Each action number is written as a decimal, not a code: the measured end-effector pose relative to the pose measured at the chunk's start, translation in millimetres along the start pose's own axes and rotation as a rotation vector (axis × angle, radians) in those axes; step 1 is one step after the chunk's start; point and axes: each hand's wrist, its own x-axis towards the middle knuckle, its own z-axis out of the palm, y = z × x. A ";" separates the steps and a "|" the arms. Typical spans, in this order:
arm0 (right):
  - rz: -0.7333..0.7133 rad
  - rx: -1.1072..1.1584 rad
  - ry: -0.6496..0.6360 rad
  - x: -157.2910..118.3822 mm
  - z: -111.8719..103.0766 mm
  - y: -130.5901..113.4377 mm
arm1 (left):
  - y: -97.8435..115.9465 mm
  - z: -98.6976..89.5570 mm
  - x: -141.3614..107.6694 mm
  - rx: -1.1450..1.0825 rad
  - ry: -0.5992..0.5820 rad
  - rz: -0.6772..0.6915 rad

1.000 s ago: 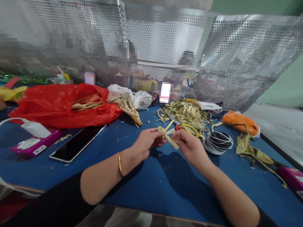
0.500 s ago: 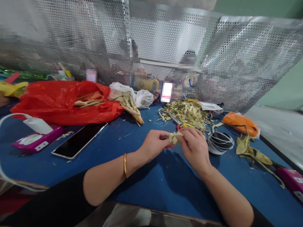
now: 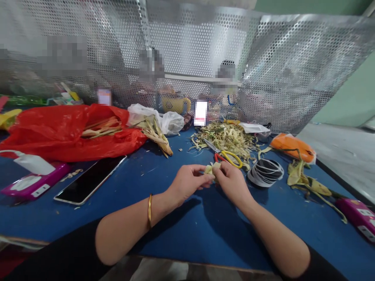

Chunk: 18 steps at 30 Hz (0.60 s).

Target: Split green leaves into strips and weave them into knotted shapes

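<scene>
Between my two hands is a small pale green piece of husk (image 3: 209,169), held above the blue table (image 3: 175,234). My left hand (image 3: 189,182) pinches its left side between thumb and fingers. On the other side, my right hand (image 3: 234,181) grips it with thumb and forefinger, partly hiding it. Just beyond my fingers lie scissors (image 3: 228,156) with red and yellow handles, their blades resting by a heap of shredded husk strips (image 3: 228,136). A dark spool wound with white cord (image 3: 265,173) stands right of my right hand.
On the left are a red plastic bag (image 3: 58,130) with husks, a phone (image 3: 90,179) and a purple power strip (image 3: 38,181). An orange packet (image 3: 293,147) and loose husks (image 3: 310,183) lie right. A perforated screen (image 3: 199,43) rises behind.
The view has shifted slightly, moving most things left. My right hand has come nearer my body, uncovering the scissors' handles, and its fingers have closed further over the husk piece.
</scene>
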 end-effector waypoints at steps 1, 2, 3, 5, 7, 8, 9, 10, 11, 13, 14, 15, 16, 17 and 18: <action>-0.005 0.030 0.000 0.0 2.5 1.2 | -1.3 0.6 -0.2 -0.001 0.020 0.005; -0.012 0.066 0.000 0.1 4.9 2.5 | -2.8 1.0 -0.1 -0.012 0.037 0.007; -0.020 0.103 0.003 0.3 7.0 3.7 | -4.3 1.3 0.1 -0.032 0.048 0.003; -0.035 0.161 0.011 0.9 9.3 5.7 | -6.8 1.7 1.0 -0.078 0.045 -0.020; -0.035 0.183 -0.002 1.6 8.1 6.3 | -7.6 2.0 1.7 -0.112 0.044 -0.051; -0.028 0.175 -0.017 2.0 6.1 6.1 | -7.2 2.0 2.0 -0.128 0.053 -0.065; -0.019 0.159 -0.041 2.5 3.2 5.6 | -6.3 1.8 2.2 -0.145 0.068 -0.074; -0.015 0.145 -0.070 3.1 -0.3 4.9 | -5.1 1.3 2.4 -0.164 0.086 -0.081; -0.017 0.144 -0.106 3.8 -4.1 4.0 | -3.7 0.5 2.7 -0.183 0.105 -0.085; -0.041 0.196 -0.191 5.0 -11.0 2.1 | -1.1 -2.0 3.5 -0.215 0.129 -0.095; -0.058 0.241 -0.227 5.4 -13.3 1.1 | -0.1 -3.4 4.0 -0.227 0.129 -0.102; -0.076 0.282 -0.246 5.3 -14.8 0.0 | 0.6 -4.7 4.5 -0.235 0.122 -0.108; -0.091 0.303 -0.240 4.8 -15.2 -1.3 | 1.1 -5.8 5.1 -0.243 0.109 -0.112; -0.110 0.294 -0.208 3.7 -14.9 -2.6 | 1.3 -6.6 5.6 -0.250 0.096 -0.112; -0.140 0.260 -0.158 2.1 -13.9 -3.9 | 1.5 -7.1 6.0 -0.256 0.091 -0.110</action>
